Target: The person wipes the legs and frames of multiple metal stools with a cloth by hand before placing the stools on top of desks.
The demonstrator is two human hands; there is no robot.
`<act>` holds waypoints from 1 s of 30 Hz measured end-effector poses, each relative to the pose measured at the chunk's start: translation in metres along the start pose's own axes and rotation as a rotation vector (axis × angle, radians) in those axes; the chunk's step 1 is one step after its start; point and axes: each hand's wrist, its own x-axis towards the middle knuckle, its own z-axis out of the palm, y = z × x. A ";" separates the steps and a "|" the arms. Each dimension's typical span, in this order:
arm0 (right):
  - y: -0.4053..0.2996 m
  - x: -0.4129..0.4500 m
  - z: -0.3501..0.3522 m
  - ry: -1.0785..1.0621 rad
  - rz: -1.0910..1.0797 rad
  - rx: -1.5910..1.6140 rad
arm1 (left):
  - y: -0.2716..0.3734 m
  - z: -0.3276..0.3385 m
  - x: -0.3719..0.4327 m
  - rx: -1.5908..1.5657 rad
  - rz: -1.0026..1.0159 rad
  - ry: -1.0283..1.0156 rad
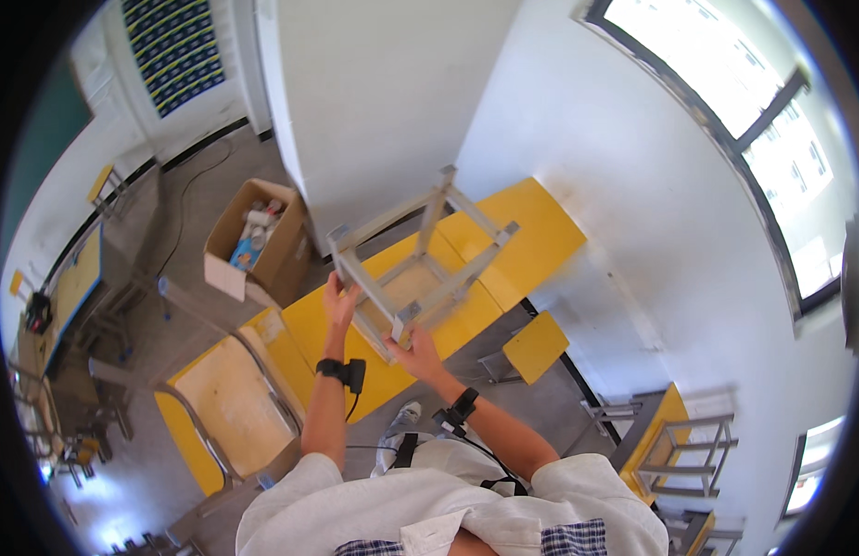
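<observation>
An upturned stool [384,301] with a grey metal frame is held by both hands over a row of yellow tabletops [535,221]. Its feet point up and away, and its wooden seat faces down; whether the seat touches the tabletop I cannot tell. My left hand [342,300] grips the frame at the near left leg. My right hand [417,352] closes around the near right leg by its foot. Fingers of both hands are partly hidden by the frame. Each wrist wears a black strap with a small device and a cable.
An open cardboard box [290,264] of mixed items stands on the floor at left. Nearer on the left, an upturned chair or stool [227,399] rests on a yellow table. A yellow-topped stool [537,347] stands right of the tables, by the wall. More stacked furniture is at lower right.
</observation>
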 end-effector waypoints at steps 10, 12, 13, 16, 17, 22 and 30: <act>0.016 -0.050 -0.065 0.031 0.390 -0.020 | 0.013 0.018 -0.061 -0.199 -0.141 -0.461; 0.042 -0.065 -0.075 0.136 0.360 -0.001 | 0.013 0.032 -0.072 -0.168 -0.092 -0.531; 0.046 -0.067 -0.076 0.175 0.333 0.023 | 0.010 0.035 -0.077 -0.163 -0.146 -0.551; 0.039 -0.086 -0.086 0.313 0.286 0.174 | -0.004 0.044 -0.097 -0.207 -0.166 -0.565; 0.034 -0.089 -0.091 0.325 0.275 0.180 | -0.007 0.047 -0.100 -0.234 -0.152 -0.559; 0.007 -0.123 -0.159 0.421 0.317 0.304 | 0.070 0.100 -0.139 -0.311 -0.180 -0.717; -0.064 -0.220 -0.250 0.303 0.297 0.255 | 0.149 0.146 -0.223 -0.172 -0.209 -0.739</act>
